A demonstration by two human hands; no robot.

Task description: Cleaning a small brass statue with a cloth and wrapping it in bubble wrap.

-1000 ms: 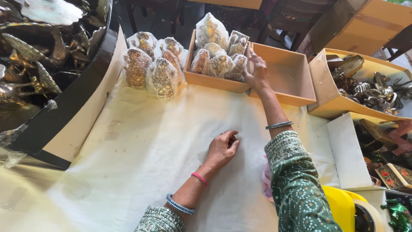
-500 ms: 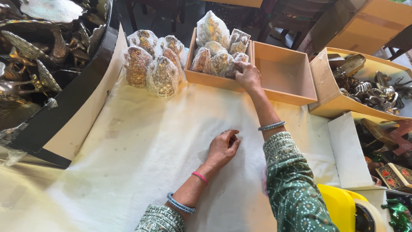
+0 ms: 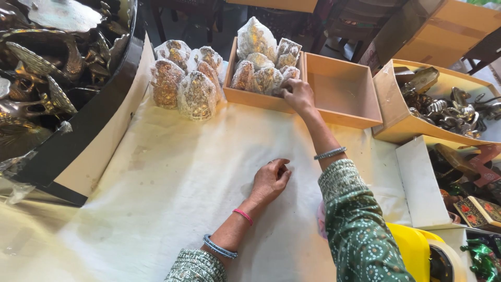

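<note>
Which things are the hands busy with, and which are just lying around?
Busy with:
right hand on the wrapped figures in the wooden box
left hand resting on the white cloth

Just lying around:
wrapped figures outside the box
black tray of metal pieces
cardboard tray of metal pieces
yellow thing

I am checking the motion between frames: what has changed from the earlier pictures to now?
The right hand has drawn back from the far wrapped figures to the near edge of the wooden box, and now touches the nearest wrapped figures there. The left hand stays resting on the white cloth. The wrapped figures outside the box did not move.
</note>
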